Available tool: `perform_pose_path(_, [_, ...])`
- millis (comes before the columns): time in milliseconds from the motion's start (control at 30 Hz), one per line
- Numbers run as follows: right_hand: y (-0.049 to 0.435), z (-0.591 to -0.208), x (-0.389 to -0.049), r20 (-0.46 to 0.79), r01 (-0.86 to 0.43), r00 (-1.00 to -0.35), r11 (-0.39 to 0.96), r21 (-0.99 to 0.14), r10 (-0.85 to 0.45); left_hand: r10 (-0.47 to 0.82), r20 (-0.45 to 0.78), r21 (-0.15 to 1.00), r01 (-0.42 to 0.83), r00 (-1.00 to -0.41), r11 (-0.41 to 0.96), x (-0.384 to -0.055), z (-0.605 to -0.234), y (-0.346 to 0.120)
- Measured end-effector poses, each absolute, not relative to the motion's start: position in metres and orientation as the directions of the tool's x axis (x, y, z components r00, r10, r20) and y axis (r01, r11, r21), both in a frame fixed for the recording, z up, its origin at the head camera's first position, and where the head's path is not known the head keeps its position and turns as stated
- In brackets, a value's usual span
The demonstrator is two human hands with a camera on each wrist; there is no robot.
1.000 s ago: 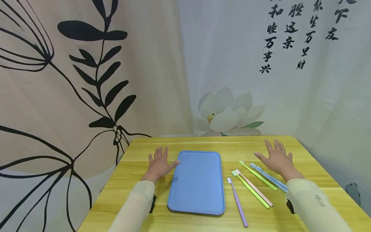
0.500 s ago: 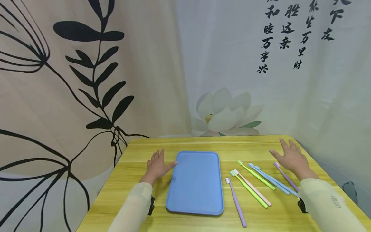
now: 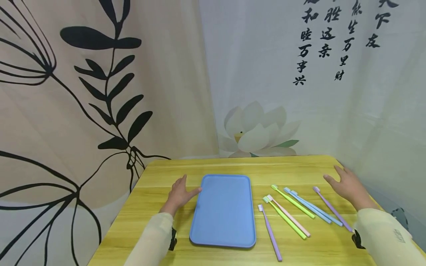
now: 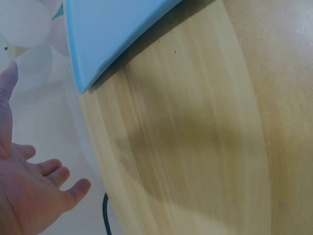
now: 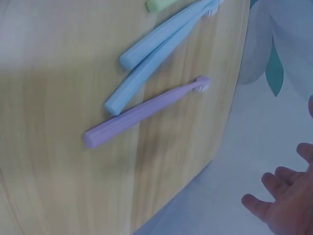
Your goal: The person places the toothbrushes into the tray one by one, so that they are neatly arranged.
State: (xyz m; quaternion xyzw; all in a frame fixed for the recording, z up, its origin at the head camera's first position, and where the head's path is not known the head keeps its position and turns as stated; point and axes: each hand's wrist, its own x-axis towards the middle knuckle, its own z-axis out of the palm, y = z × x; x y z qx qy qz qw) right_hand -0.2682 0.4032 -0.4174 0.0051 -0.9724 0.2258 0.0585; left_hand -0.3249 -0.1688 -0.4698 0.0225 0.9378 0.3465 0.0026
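My left hand [image 3: 179,194] is held with its fingers spread beside the left edge of a blue tray [image 3: 223,210], the thumb tip right at the rim in the head view. Nothing lies in that hand or on the tray. Over the table's right side, my right hand [image 3: 349,187] is also spread and holds nothing. Nearest to it lies a purple toothbrush [image 5: 142,113], beside two light blue toothbrushes [image 5: 156,56] that lie side by side. Farther left are a green toothbrush [image 3: 293,202], a pink one [image 3: 292,218], a second green one [image 3: 288,221] and another purple one [image 3: 271,235].
All of this lies on a wood-grain table [image 3: 186,255]. Behind it hangs a curtain [image 3: 179,92] printed with black plants, a lotus and writing. A dark cord [image 4: 105,213] shows past the table edge in the left wrist view.
My right hand has moved right, away from the blue toothbrushes, uncovering the right purple toothbrush. The left hand has turned slightly onto its side. The head view has shifted a little.
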Motion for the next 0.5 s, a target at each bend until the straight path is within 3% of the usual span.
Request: perform_pose_path(500, [0.418,-0.429,-0.257,0.057,0.016,-0.997,0.889,-0.457,0.048,0.054,-0.048,0.778,-0.003,-0.997,0.628,-0.320,-0.480,-0.172])
